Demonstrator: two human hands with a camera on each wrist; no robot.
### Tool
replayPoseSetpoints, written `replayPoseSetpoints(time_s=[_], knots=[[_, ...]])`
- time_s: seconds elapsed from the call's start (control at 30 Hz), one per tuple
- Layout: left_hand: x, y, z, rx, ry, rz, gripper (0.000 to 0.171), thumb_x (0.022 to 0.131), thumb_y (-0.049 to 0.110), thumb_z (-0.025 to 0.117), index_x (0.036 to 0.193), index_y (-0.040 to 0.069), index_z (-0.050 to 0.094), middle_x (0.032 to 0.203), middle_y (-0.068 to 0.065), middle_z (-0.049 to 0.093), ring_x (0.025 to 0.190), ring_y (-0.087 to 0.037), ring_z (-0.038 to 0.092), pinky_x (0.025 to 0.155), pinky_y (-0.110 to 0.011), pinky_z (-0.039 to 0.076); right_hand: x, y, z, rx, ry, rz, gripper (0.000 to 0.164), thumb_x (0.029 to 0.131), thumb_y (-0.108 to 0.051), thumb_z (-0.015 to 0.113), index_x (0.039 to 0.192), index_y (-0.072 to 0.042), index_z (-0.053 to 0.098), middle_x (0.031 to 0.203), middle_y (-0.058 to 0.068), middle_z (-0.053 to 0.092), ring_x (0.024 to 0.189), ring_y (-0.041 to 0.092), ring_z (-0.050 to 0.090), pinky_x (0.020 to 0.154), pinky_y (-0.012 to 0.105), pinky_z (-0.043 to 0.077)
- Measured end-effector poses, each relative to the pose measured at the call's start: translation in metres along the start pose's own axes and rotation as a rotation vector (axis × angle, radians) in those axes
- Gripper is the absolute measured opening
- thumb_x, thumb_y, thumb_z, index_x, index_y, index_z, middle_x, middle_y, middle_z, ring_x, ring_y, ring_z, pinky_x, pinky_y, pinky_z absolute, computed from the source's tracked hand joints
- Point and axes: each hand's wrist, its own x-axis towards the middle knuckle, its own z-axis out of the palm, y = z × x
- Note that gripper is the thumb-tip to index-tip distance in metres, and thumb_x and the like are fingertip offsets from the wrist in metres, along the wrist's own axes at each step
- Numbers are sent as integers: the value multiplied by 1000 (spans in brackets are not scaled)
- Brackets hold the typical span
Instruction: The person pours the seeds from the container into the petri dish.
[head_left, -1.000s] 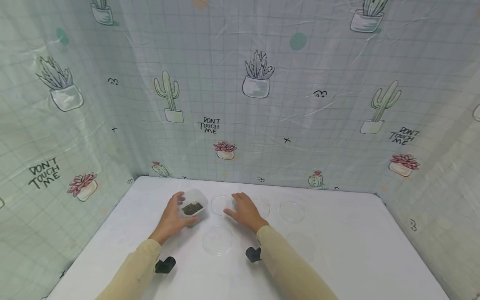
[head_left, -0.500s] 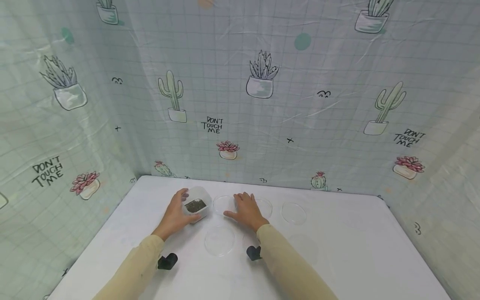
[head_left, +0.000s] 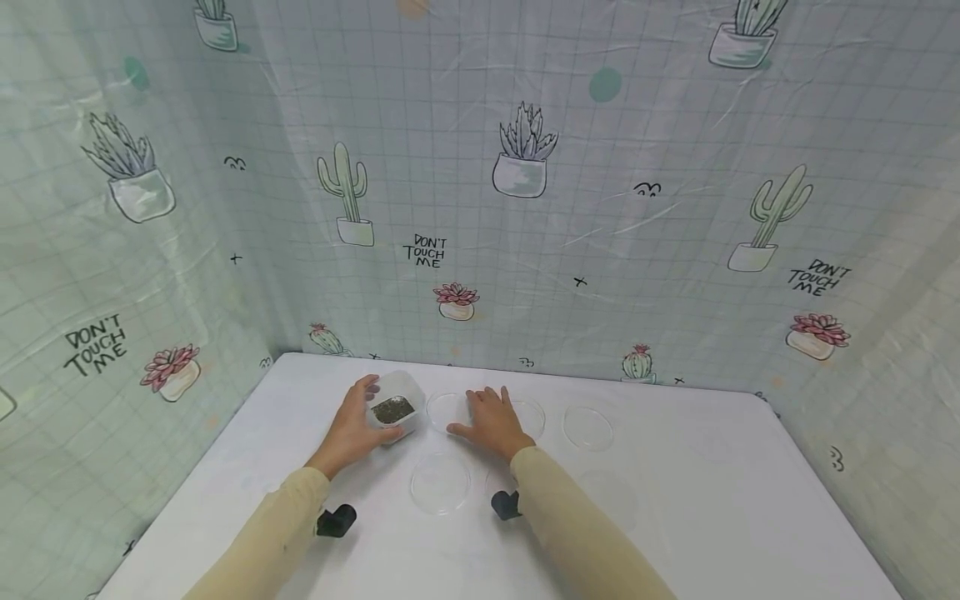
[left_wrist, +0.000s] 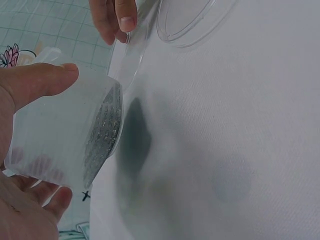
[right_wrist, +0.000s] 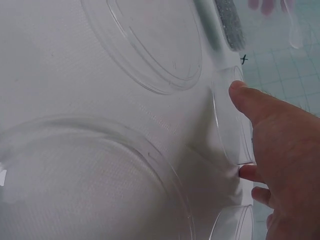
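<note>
My left hand [head_left: 356, 429] grips a translucent plastic tub [left_wrist: 67, 117] between thumb and fingers, tilted with its mouth toward me in the head view. Dark grainy material [head_left: 392, 409] lies inside it. In the left wrist view the tub is up off the table, with its shadow below. My right hand [head_left: 492, 423] is to the right of the tub, fingers spread and thumb reaching left. It overlaps the right part of a clear round dish [head_left: 444, 414] in the back row. In the right wrist view, its thumb [right_wrist: 240, 90] is right at that dish's rim.
More clear round dishes lie on the white table [head_left: 720, 500]: one at the back right [head_left: 587, 428], another nearer the front [head_left: 440, 483], and several others partly covered by the right hand and forearm. A patterned cloth [head_left: 480, 250] hangs behind the table.
The left hand and tub shift slightly right and up in the head view, and the whole view shifts a little too. The right hand stays nearly still beside the dish.
</note>
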Motion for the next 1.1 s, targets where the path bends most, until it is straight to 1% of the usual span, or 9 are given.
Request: replayPoseSetpoints(time_s=[0.1,0.2,0.3,0.4,0.7,0.93,1.1], knots=[[1,1,1,3,-4,-5,103,73,26,84,151,8,19,145,-21,38,135,-41,39,111,-60,34,0,-1,-1,-17,-13,6,82,84,-65,60,142,-9,46,141,9,54,137,26,44,122,54,16],[1,3,1,7,-2,-13,103,73,26,84,151,9,19,146,-20,38,135,-40,39,111,-60,34,0,-3,-3,-26,-30,13,83,84,-66,58,144,-10,44,144,9,52,136,26,46,120,59,15],[2,5,1,13,-1,-12,103,73,26,84,150,8,19,146,-21,38,135,-41,39,111,-60,34,0,-5,-4,-26,-56,29,84,85,-67,56,146,-12,41,148,8,48,138,27,44,118,65,14],[3,6,2,11,-1,-14,103,73,27,84,150,9,19,146,-20,38,135,-40,38,112,-60,34,-1,-6,-6,-18,-76,45,83,86,-67,55,147,-13,39,150,7,45,139,27,42,115,69,14],[3,8,2,12,-17,-4,102,74,27,84,151,9,18,147,-20,37,136,-40,38,112,-60,33,-3,-7,-7,21,-104,70,84,87,-65,55,149,-12,34,153,8,40,141,28,39,111,68,27],[5,8,2,21,-15,-1,102,75,26,83,151,9,17,147,-19,36,137,-40,37,113,-60,33,-2,-5,-5,46,-95,76,88,86,-66,56,151,-12,31,154,9,39,142,29,37,111,69,28],[6,8,3,23,-9,5,102,74,27,83,151,9,18,146,-19,36,136,-40,38,112,-60,33,-3,-5,-8,53,-99,75,86,86,-65,56,152,-14,31,153,9,39,142,29,37,110,69,28]])
